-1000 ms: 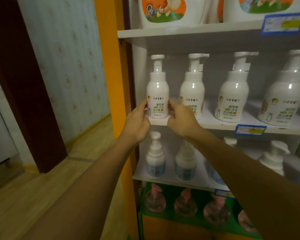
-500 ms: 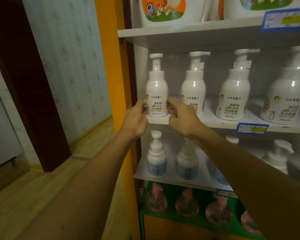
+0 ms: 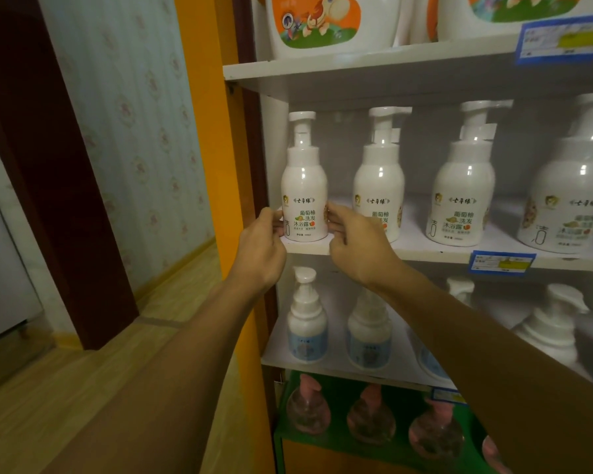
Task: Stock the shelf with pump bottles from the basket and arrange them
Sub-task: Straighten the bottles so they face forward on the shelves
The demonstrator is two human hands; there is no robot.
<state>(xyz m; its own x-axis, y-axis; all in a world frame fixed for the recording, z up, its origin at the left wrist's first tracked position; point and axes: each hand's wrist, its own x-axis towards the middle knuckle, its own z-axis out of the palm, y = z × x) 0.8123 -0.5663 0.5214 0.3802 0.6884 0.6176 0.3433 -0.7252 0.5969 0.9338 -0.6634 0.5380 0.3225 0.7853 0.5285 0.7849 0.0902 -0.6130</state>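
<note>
Two bare forearms reach up from the bottom of the view to the left end of the white laminate shelf board (image 3: 425, 249). There the left hand (image 3: 259, 249) and the right hand (image 3: 358, 249) meet on either side of the leftmost glossy white plastic pump bottle with a printed label (image 3: 303, 196). Each hand's curled fingers and thumb pinch the bottle's lower body, low by the label, while it stands upright on the board's front edge. It looks rigid and smooth, probably slippery, and fairly heavy if full, with a tall narrow pump head that makes it top-heavy; holding the wide lower body with both hands seems the safest hold for turning or sliding it. Just beside it stands a second matching white pump bottle (image 3: 379, 186), then two more to the right. Behind them is the white back wall.
</note>
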